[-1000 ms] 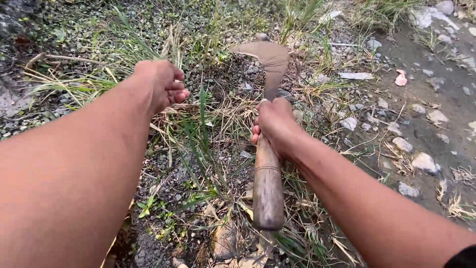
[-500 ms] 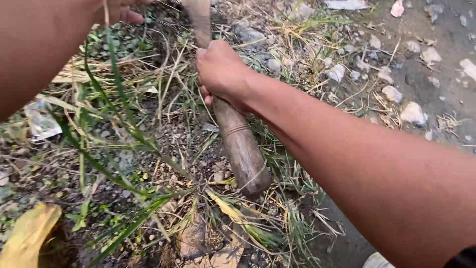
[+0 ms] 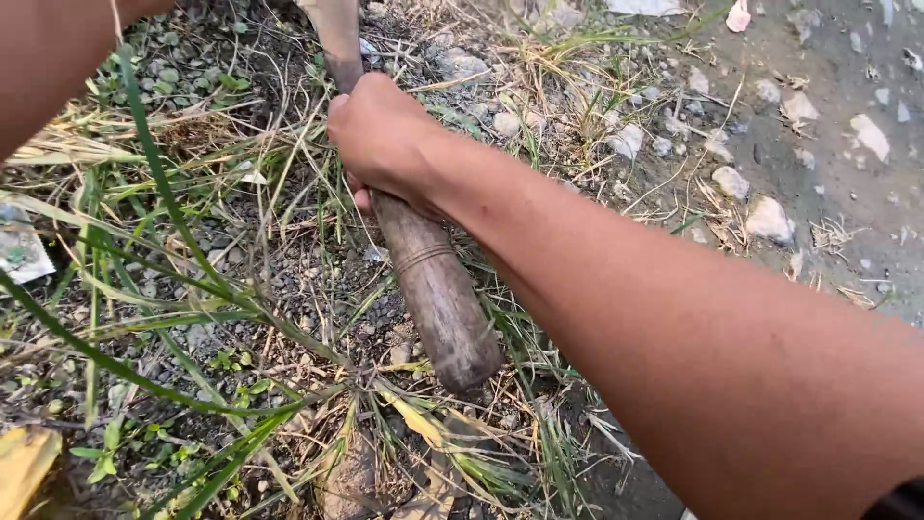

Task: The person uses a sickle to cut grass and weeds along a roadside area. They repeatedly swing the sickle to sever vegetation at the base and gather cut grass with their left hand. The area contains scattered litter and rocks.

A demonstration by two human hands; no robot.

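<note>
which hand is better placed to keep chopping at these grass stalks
Right, probably: the right hand grips the wooden-handled tool above the grass. The left hand is out of frame.

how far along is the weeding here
Done: a patch of bare dark soil shows beside the tool. In hand: the right hand grips the wooden handle, its metal blade at the top edge; the left forearm reaches out of view. Left: long green grass blades and dry straw stand uncut.

Grass blades (image 3: 173,289) crowding left; stones (image 3: 770,220) right
</note>
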